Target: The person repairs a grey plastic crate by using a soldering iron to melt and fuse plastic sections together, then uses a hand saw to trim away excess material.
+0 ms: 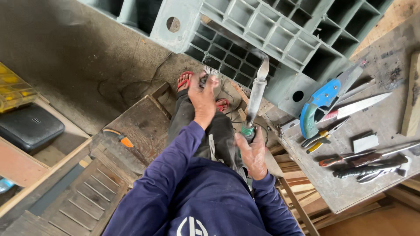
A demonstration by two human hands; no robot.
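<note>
1. The right hand (253,154) is seen closed around the green-collared grip of a heat gun (255,101), whose grey barrel is angled up and away from the body, its flat nozzle just short of the grey plastic pallet (267,39).
2. The left hand (203,97) is held further out than the right, fingers curled shut on a small dark object (209,75) at the pallet's lower edge; what the object is cannot be told.
3. The hands are kept apart, the left ahead and to the left of the right.
4. The pallet is stood tilted beyond both hands, its grid of open cells facing the camera.
5. Below the left hand, red sandals (185,80) are seen on the concrete floor (78,57).
6. To the right of the right hand a worn bench top (350,183) is noted, well apart from the grip. On it are laid a blue-handled saw (321,105), a long knife (356,106), yellow-handled snips (320,137) and screwdrivers (345,159).
7. To the left of the left arm, an orange-handled tool (119,137) is laid on a wooden board (142,124); further left, a black case (28,126).
</note>
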